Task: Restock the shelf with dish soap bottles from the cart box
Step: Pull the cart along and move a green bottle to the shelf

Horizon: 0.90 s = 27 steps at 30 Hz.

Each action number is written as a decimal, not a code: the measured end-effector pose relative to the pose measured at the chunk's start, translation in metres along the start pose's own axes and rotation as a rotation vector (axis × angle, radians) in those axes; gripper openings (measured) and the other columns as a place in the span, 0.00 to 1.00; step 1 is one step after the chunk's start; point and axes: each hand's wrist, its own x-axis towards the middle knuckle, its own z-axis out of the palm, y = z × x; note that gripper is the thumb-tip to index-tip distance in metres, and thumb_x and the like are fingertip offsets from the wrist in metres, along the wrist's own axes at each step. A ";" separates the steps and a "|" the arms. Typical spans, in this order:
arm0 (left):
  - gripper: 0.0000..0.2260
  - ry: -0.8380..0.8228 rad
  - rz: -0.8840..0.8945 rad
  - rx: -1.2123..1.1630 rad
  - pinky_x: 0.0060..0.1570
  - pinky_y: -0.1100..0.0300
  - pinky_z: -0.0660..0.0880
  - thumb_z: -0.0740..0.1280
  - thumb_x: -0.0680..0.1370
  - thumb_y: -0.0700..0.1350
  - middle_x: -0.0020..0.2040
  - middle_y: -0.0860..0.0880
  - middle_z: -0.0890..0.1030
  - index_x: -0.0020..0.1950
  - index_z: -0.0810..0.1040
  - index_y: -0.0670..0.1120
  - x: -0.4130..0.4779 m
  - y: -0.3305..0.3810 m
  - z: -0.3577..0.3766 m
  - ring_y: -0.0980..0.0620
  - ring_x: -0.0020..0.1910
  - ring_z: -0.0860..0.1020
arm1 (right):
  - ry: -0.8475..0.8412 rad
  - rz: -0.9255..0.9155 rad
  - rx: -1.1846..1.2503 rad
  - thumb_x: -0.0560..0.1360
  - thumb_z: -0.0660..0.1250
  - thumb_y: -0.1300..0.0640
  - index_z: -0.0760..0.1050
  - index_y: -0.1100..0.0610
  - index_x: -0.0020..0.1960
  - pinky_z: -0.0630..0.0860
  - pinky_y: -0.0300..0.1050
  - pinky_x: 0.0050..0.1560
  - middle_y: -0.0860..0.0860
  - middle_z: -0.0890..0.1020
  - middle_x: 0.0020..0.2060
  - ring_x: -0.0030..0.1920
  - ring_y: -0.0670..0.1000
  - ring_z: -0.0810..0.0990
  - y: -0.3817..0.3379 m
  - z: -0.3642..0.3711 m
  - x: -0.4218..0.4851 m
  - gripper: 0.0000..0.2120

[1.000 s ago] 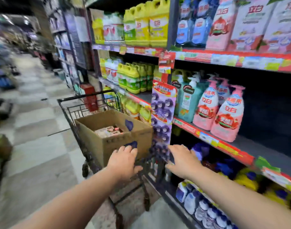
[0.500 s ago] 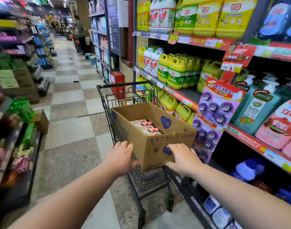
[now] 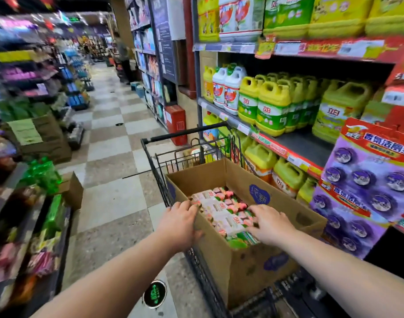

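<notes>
Beside the detergent shelf (image 3: 288,154), a wire cart (image 3: 185,133) is standing with an open cardboard box (image 3: 242,267) filling its near end. Blue patches on the box are carrying characters too blurred to read. The dish soap bottles (image 3: 221,214) are lying flat inside, towards the box's near left corner, showing pale pink labels with the red mark 立白. The person's left hand (image 3: 180,222) is gripping the box's near left rim, fingers hooking over it, thumb pressing the outer wall. The right hand (image 3: 271,226) is resting on the bottles, fingers spread wide, clasping nothing. Along the shelf's front edge, yellow jugs (image 3: 273,106) are wearing green-and-white labels with the same 立白 mark, and white jugs (image 3: 228,90) are standing at the left end. Purple cards (image 3: 366,187) of round pucks are hanging just beside the box's right wall, their headline too soft to read.
</notes>
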 end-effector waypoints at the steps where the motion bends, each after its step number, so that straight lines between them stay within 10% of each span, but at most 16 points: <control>1: 0.31 -0.008 0.004 0.001 0.64 0.50 0.65 0.61 0.74 0.62 0.69 0.47 0.66 0.72 0.60 0.49 0.015 -0.001 0.002 0.45 0.68 0.65 | -0.006 0.021 0.012 0.74 0.62 0.40 0.61 0.49 0.71 0.65 0.57 0.67 0.50 0.67 0.70 0.70 0.54 0.66 0.006 -0.002 0.013 0.30; 27: 0.32 -0.646 0.673 0.018 0.64 0.50 0.66 0.62 0.75 0.60 0.70 0.44 0.66 0.74 0.57 0.47 0.276 0.057 0.149 0.43 0.69 0.66 | -0.361 0.773 0.333 0.74 0.66 0.48 0.66 0.56 0.67 0.72 0.49 0.63 0.58 0.72 0.63 0.64 0.58 0.73 0.058 0.086 0.139 0.25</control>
